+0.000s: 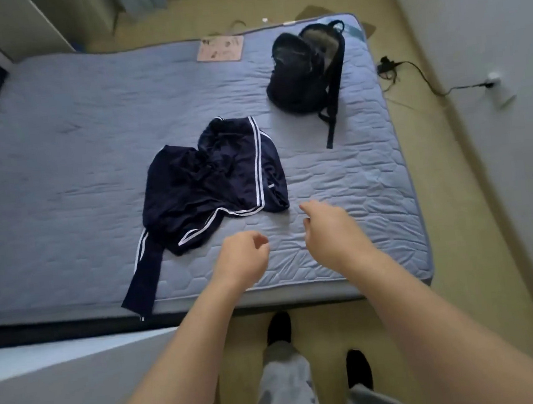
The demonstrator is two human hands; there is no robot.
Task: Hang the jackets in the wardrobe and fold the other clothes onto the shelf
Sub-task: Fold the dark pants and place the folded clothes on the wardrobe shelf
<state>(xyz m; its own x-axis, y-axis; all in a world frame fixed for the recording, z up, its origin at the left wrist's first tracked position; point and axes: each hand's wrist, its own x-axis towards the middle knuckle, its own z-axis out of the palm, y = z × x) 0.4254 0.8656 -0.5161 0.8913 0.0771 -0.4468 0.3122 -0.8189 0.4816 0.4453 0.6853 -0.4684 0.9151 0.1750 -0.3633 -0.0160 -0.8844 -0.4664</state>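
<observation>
Jacket: a navy jacket [211, 181] with white stripes lies crumpled on the bed [59, 156], toward its near side; one sleeve [142, 279] is trailed out to the near edge.
Left grip: the left grip [242, 256] is held over the mattress with fingers loosely curled — nothing is held in it.
Right grip: the right grip [326, 228] is likewise empty, its fingers loosely bent, the forefinger stretched toward the jacket's near right corner and stopped just short of it.
Direction: the jacket is found ahead and to the left of both grips; it is touched by neither.
Long axis: the bundle is laid on a diagonal, from the trailing sleeve at near left to the bunched end at far right — the collar cannot be made out among the folds.
Nearer grip: the striped hem and sleeve are closer to the left; the body's right edge is closer to the right.
Step judged: a pick-up appears to be in preparation; hanging is not yet begun, and no wardrobe can be identified for certain.
Also on the bed: a black backpack [304, 68], well apart at far right.
</observation>
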